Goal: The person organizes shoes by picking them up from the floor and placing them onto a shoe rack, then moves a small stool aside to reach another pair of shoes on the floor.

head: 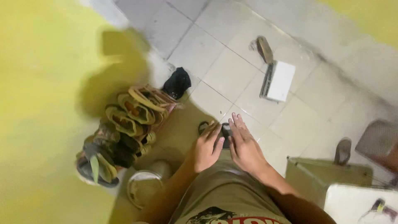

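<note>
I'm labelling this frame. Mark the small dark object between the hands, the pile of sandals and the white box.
Small dark object (226, 132), head view: its middle, between the hands.
Pile of sandals (124, 128), head view: a yellow-strapped sandal mid-pile.
White box (281, 81), head view: its white top face.

Beside the stacked sandals (124, 120), one dark cloth (177, 82), one white box (280, 81), one brush (265, 49) and two hands are showing.
</note>
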